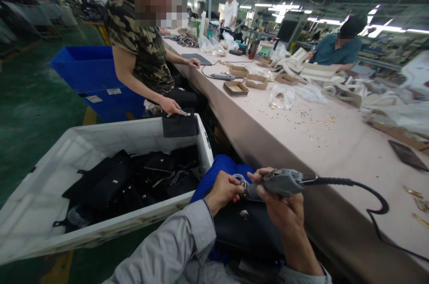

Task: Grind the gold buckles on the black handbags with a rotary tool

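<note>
Our right hand [284, 207] wraps the grey corded tool [283, 182], probably rigid and fairly heavy, best held round its body. At its nose, our left hand [224, 191] pinches a gold fitting [243, 188], likely slippery; the black bag [248, 230] beneath both hands looks soft.

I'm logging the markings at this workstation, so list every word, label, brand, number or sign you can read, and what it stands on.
Readable text: none.
Lower white label on the blue bin: too small and blurred to read.
Upper white label on the same bin: also too small and blurred.
Electric screwdriver in the right hand: no legible lettering.
</note>
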Tool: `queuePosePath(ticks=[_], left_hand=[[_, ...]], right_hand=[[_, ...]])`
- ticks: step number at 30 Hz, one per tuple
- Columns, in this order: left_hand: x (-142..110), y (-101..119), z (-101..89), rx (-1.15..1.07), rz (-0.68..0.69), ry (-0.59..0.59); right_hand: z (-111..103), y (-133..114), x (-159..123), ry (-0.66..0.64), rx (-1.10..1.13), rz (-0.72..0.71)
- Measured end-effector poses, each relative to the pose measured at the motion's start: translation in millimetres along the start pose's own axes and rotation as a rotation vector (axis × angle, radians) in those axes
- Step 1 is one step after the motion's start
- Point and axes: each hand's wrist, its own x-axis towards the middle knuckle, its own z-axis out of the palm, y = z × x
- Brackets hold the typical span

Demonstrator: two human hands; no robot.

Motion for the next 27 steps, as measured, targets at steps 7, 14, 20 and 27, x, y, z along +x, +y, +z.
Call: queuePosePath(ticks=[7, 14, 20, 27], left_hand=[[-1.7, 3.4, 0.0, 0.002, -0.017, 0.003], [2.7, 0.3, 0.5, -0.007, -0.035, 0.016], [4.2, -2.0, 1.3, 0.003, -0.037, 0.022], [2.6, -5.2, 1.6, 0.044, 0.006, 0.008]], right_hand=[[-1.0, 0.0, -0.1, -0.018, 0.022, -0.004], [-1.5, 0.0, -0.5, -0.02, 0.036, 0.002], [-2.3, 0.9, 0.0, -0.035, 0.023, -0.014], [-0.7, 4.3, 3.0, -0.081, -0.03, -0.007]])
